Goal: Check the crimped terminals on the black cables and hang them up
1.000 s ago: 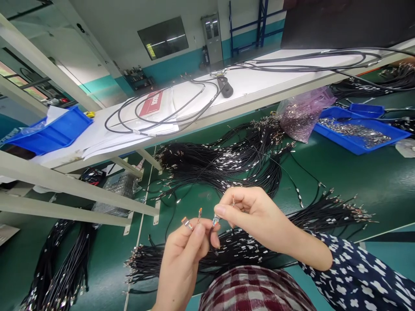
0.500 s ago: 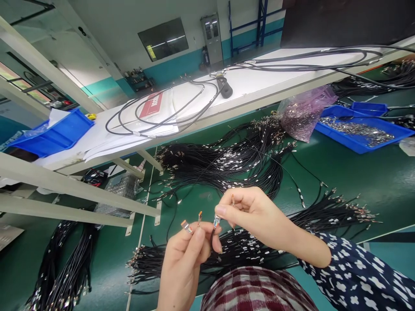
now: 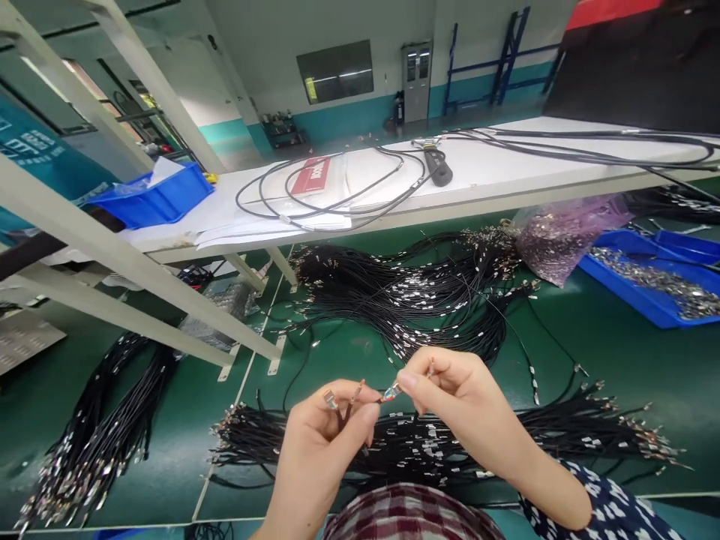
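My left hand is closed around the ends of several thin black cables. Two of those ends, a silvery connector and a copper-coloured tip, stick up beside its index finger. Between its thumb and fingertip it pinches another cable just below coloured wires. At that end, my right hand grips a small metal connector shell with thumb and index finger. A further copper-coloured tip shows among the right fingers. Below both hands lies a bundle of black cables with white tags.
Behind lies a second cable bundle, with another at left. A pinkish bag of metal parts stands beside a blue tray. The white shelf carries coiled cables and a blue bin; its posts stand left.
My left thumb and fingertip have closed on the cable at the connector shell, which now points more sideways. The whole view has shifted, with the shelf and background further right and lower.
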Action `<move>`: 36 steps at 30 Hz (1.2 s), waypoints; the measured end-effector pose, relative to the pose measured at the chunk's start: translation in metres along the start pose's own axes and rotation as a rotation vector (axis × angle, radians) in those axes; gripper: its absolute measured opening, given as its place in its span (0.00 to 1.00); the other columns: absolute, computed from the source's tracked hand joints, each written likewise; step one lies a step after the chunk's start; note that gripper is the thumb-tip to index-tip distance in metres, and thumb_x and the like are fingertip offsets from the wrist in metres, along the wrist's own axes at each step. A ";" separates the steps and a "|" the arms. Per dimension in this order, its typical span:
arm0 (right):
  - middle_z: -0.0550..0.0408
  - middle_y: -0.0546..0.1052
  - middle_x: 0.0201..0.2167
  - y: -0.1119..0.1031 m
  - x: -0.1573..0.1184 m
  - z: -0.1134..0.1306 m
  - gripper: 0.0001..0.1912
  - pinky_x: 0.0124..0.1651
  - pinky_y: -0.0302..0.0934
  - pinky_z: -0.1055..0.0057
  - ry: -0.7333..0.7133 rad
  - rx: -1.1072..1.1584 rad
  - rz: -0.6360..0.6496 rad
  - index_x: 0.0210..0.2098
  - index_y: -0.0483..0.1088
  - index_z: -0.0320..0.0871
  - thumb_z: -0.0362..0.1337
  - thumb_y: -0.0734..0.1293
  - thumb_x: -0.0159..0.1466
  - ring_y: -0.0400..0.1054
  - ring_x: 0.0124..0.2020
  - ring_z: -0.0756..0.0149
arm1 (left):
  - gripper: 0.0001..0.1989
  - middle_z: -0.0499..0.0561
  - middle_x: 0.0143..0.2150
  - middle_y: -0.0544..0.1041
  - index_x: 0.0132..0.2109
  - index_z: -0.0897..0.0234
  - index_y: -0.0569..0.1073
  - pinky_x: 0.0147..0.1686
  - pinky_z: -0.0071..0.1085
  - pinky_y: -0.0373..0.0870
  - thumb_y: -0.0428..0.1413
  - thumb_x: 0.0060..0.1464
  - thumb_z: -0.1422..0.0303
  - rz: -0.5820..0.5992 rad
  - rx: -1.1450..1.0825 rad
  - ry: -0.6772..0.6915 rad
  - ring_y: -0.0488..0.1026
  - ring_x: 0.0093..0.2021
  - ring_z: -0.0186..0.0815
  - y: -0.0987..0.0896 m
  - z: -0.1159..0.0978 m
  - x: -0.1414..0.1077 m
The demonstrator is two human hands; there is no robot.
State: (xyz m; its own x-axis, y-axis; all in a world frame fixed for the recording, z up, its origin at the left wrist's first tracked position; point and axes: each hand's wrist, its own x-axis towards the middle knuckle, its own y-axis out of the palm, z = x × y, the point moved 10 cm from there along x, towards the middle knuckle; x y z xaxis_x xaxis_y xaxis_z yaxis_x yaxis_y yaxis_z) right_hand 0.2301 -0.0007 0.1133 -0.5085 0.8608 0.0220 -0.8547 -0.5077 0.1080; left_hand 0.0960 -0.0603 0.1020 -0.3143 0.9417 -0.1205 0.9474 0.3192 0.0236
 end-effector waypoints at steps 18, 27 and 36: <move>0.58 0.72 0.27 0.006 0.006 -0.012 0.11 0.25 0.54 0.76 0.015 0.251 0.071 0.36 0.65 0.43 0.42 0.70 0.63 0.59 0.22 0.74 | 0.09 0.46 0.25 0.66 0.35 0.64 0.77 0.25 0.24 0.57 0.63 0.50 0.63 0.149 0.038 -0.052 0.58 0.25 0.29 0.003 0.004 0.008; 0.56 0.68 0.35 0.013 0.008 -0.026 0.09 0.22 0.47 0.75 0.017 0.400 0.029 0.33 0.77 0.43 0.42 0.73 0.60 0.51 0.21 0.78 | 0.09 0.47 0.28 0.68 0.37 0.65 0.77 0.31 0.26 0.59 0.61 0.54 0.63 0.247 -0.009 -0.031 0.59 0.29 0.31 0.026 0.006 0.012; 0.57 0.65 0.30 0.021 0.000 -0.032 0.12 0.25 0.40 0.73 0.143 0.451 0.100 0.34 0.75 0.40 0.44 0.72 0.60 0.46 0.23 0.76 | 0.12 0.46 0.24 0.66 0.26 0.66 0.72 0.29 0.28 0.58 0.60 0.53 0.63 0.253 0.038 -0.003 0.59 0.28 0.32 0.035 0.003 0.011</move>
State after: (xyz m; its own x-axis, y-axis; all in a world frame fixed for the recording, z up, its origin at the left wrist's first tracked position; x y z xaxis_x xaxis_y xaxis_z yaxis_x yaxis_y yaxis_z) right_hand 0.2086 -0.0122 0.0836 -0.6220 0.7790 -0.0795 -0.6867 -0.4938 0.5335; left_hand 0.1258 -0.0390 0.0984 -0.0667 0.9908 -0.1180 0.9975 0.0691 0.0162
